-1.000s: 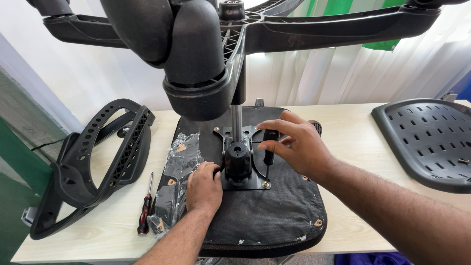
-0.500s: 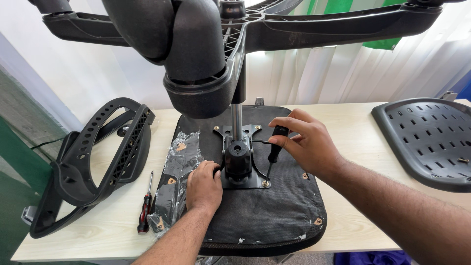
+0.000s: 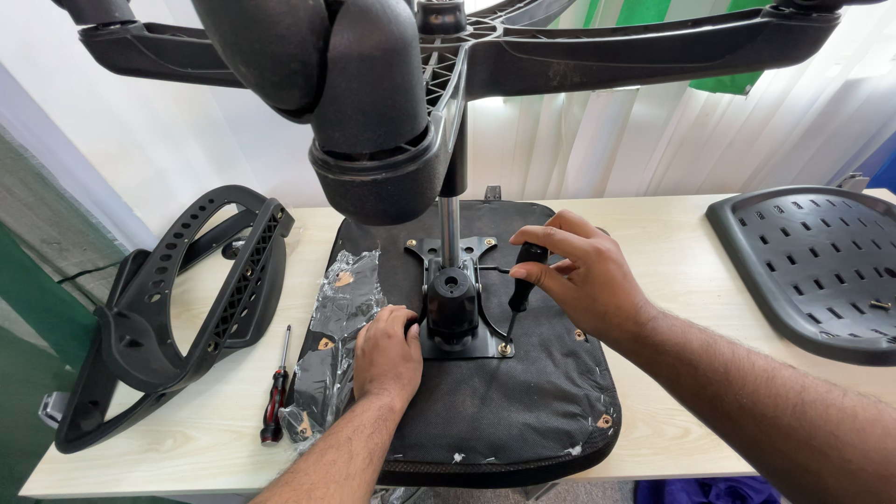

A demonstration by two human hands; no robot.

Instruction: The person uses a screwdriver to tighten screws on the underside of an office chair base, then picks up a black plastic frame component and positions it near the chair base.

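A black fabric chair seat lies upside down on the table, with a black metal mechanism plate on it and a chrome gas cylinder rising to the star base overhead. My left hand rests flat on the seat, fingertips against the plate's left side. My right hand grips a black-handled screwdriver, its tip on a screw at the plate's front right corner.
Two black chair armrests lie at the left of the wooden table. A red-and-black screwdriver lies beside the seat, next to crumpled clear plastic. A perforated black backrest shell sits at the right.
My right hand has shifted right and down with the screwdriver, setting its tip onto the front right screw. My left hand has stayed in place.
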